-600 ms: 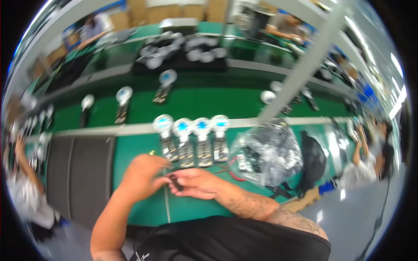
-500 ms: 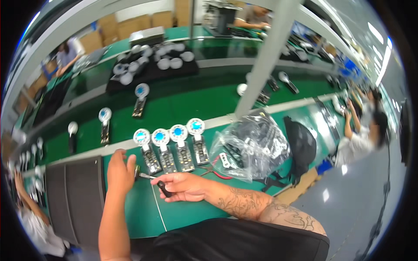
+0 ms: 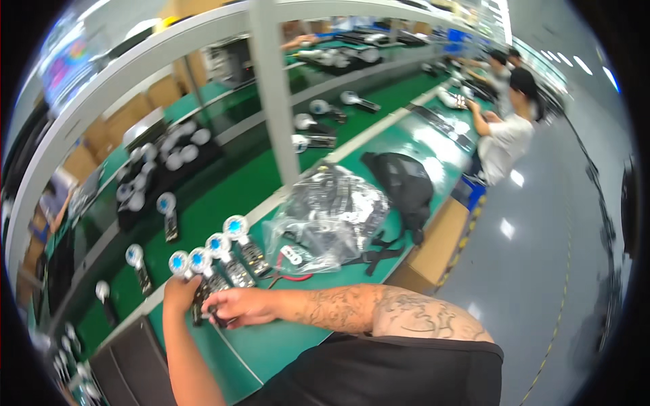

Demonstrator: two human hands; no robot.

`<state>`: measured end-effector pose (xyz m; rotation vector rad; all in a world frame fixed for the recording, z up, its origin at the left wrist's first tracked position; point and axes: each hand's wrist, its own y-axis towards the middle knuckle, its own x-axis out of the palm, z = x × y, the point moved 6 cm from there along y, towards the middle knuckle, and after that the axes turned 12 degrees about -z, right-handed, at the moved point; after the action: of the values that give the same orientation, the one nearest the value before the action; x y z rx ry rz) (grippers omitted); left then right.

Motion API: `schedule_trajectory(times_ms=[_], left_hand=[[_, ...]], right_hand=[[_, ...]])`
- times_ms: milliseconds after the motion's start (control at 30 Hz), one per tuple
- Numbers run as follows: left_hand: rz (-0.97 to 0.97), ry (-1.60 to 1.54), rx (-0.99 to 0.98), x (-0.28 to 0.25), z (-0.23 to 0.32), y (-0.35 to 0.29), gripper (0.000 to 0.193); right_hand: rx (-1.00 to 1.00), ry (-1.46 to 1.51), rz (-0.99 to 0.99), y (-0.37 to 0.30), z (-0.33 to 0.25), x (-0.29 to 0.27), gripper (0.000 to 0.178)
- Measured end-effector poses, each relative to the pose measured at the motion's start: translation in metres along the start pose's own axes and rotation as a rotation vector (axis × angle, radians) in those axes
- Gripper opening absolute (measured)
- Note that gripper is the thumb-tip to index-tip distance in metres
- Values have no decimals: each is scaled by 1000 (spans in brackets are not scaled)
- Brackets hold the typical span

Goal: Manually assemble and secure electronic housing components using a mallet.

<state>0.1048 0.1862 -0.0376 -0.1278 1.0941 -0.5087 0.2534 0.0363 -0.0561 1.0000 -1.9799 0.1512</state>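
My left hand is closed at the neck of the leftmost handheld fan, which has a white round head with a blue centre; its fingertips are partly hidden. The dark circuit-board handle of that fan hangs down between my hands. My right hand is beside it, its fingers closed around a small black piece whose kind is blurred. More fans of the same sort, such as one with its board bare, lie in a row to the right.
A clear plastic bag of dark parts and a black backpack lie right of the fans, with red-handled pliers near the bag. A grey upright post stands ahead. Co-workers sit at the right; a dark tray is at left.
My view has swung to the right. The left hand, which was spread and apart from the fans, has closed at the leftmost one. My right hand keeps the black piece and has come nearer the row.
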Motion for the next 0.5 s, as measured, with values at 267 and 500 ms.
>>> schedule_trajectory(times_ms=[267,500], left_hand=[[-155,-677,-123,1,-41,12,30],[83,-1441,51,-20,-59,-47,36]], right_hand=[[1,48,-34,0,3,9,36],[-28,79,-5,-1,2,7,34]])
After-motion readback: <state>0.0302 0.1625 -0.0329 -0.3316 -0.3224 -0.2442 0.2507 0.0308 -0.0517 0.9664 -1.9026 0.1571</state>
